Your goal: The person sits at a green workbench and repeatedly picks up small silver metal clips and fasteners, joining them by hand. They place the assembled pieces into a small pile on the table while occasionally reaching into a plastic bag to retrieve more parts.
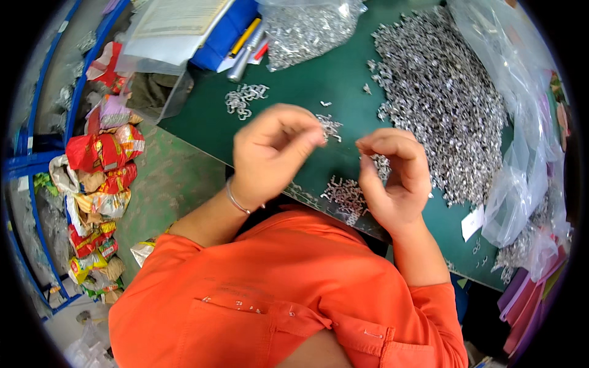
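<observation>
On the green table (346, 69), a cluster of metal pieces (240, 102) lies near the left hand (268, 150), pinched almost closed; the right hand (400, 184) curls likewise beside a large metal heap (438, 101); any held piece is indiscernible.

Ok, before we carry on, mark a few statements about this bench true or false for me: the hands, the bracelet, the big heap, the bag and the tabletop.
1. The hands are clasped together. False: the left hand and the right hand are apart.
2. The largest heap of small metal pieces is on the table's right side. True.
3. The bracelet is on the right wrist. False: it is on the left.
4. A clear plastic bag of metal pieces sits toward the table's far side. True.
5. The tabletop is white. False: it is green.
</observation>
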Demonstrator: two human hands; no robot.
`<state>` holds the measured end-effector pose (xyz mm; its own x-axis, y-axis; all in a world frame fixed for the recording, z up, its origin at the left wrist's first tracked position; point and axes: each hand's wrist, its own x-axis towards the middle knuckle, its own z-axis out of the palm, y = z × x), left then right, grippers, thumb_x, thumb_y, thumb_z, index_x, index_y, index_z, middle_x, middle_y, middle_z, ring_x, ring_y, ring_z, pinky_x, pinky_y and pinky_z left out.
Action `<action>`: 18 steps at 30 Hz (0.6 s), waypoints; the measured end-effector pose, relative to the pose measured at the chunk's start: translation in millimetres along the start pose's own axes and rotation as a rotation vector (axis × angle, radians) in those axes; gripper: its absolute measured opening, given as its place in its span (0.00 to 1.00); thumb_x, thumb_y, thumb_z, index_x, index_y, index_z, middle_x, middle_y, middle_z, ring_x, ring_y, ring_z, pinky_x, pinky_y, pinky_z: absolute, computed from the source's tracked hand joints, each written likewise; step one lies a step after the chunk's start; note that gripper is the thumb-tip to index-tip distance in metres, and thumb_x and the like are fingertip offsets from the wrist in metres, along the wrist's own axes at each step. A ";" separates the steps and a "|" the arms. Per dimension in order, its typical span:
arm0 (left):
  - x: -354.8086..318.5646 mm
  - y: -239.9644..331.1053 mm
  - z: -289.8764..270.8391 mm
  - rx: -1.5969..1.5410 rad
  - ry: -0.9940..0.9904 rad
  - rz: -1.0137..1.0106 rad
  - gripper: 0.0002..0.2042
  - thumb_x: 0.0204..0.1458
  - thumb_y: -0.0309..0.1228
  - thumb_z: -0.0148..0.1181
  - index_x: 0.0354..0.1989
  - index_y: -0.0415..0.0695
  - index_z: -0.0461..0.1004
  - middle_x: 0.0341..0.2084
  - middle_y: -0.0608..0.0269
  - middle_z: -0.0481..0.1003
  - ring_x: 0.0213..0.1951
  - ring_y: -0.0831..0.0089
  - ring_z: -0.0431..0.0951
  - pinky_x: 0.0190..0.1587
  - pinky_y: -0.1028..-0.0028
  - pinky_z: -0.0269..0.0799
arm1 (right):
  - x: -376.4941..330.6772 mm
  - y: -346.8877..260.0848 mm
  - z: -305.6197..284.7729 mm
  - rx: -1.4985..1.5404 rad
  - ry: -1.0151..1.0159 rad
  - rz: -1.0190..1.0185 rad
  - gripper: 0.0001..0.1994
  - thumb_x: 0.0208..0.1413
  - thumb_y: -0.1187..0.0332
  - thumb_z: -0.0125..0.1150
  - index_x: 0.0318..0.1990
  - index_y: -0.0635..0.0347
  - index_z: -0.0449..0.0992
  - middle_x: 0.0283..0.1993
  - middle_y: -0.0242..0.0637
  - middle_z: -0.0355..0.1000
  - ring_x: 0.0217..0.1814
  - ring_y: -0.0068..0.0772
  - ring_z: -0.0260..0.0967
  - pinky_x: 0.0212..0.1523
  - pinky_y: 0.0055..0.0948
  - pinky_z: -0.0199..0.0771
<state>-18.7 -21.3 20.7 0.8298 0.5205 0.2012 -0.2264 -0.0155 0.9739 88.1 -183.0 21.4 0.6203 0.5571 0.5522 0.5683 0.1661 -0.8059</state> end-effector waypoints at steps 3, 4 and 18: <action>21.9 4.9 -41.1 0.368 0.247 0.051 0.05 0.56 0.19 0.60 0.40 0.34 0.76 0.32 0.62 0.78 0.34 0.77 0.79 0.39 0.79 0.75 | -0.8 2.6 -1.7 -0.023 0.030 -0.008 0.14 0.43 0.89 0.57 0.38 0.65 0.71 0.38 0.44 0.75 0.39 0.38 0.74 0.42 0.29 0.74; 28.8 5.2 -58.2 0.500 0.244 0.003 0.05 0.57 0.19 0.60 0.40 0.34 0.76 0.31 0.63 0.79 0.33 0.79 0.79 0.38 0.80 0.74 | -0.9 2.1 -1.6 -0.028 0.037 -0.008 0.14 0.43 0.89 0.57 0.38 0.65 0.71 0.37 0.45 0.75 0.39 0.38 0.74 0.41 0.29 0.74; 40.0 -4.8 -86.0 1.106 0.134 0.196 0.04 0.51 0.21 0.63 0.34 0.38 0.80 0.30 0.60 0.75 0.28 0.73 0.77 0.33 0.75 0.73 | 3.7 -2.4 -5.1 -0.089 0.025 0.018 0.10 0.43 0.89 0.57 0.33 0.64 0.74 0.37 0.44 0.75 0.38 0.37 0.73 0.41 0.29 0.73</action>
<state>-28.3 73.0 15.1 0.7535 0.5121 0.4123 0.2842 -0.8192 0.4982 91.8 -185.5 26.5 0.6433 0.5386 0.5442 0.6023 0.0827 -0.7939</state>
